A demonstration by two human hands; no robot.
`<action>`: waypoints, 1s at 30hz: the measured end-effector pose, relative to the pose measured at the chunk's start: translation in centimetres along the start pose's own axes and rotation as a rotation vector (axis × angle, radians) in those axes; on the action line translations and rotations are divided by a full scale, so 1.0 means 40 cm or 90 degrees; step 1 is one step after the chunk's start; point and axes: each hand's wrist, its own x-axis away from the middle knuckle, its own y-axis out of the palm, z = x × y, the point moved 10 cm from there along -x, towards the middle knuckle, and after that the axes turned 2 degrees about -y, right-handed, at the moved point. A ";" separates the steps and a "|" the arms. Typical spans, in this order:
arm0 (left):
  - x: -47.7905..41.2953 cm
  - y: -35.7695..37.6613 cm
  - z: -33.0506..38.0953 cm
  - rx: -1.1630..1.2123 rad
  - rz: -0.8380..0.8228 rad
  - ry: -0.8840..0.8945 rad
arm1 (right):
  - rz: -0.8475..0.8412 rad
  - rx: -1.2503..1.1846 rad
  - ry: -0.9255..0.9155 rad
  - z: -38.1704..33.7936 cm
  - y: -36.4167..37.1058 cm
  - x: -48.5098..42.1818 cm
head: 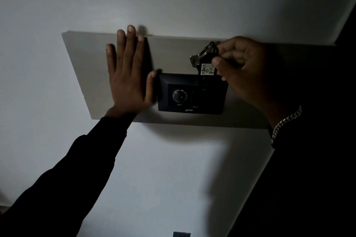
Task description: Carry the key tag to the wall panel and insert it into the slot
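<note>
Key tag (207, 70) at 12 o'clock edge of wall panel (192, 94), lower end entering slot. Right hand (242, 67) pinching tag top, key (196, 59) dangling at 10 o'clock. Left hand (127, 71) flat, open, empty, bracing. Light, stiff; grip upper edges.

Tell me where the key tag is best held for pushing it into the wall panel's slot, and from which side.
Probably the key tag is best pinched at its upper end near the key ring, coming from the right, as the right hand does. The tag's lower end points into the top edge of the wall panel, so it must stay free; the left hand occupies the left side.
</note>
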 end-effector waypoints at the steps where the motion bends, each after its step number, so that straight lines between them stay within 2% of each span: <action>1: 0.000 0.001 -0.001 -0.002 0.001 0.001 | -0.003 -0.004 0.006 0.004 0.006 0.005; 7: 0.002 0.000 -0.001 -0.013 0.005 0.006 | 0.019 0.016 -0.007 0.006 0.023 0.034; 11: 0.002 0.002 0.000 -0.019 0.005 0.013 | 0.041 0.095 -0.033 -0.005 0.010 0.041; 18: 0.001 0.002 0.001 -0.026 0.004 0.012 | -0.082 0.333 -0.233 -0.132 0.035 0.005; 22: 0.000 -0.002 0.003 -0.021 -0.006 0.008 | -0.110 0.345 -0.266 -0.147 0.059 -0.016; 30: 0.002 -0.001 0.005 -0.023 -0.007 0.005 | -0.030 0.268 -0.245 -0.117 0.023 -0.026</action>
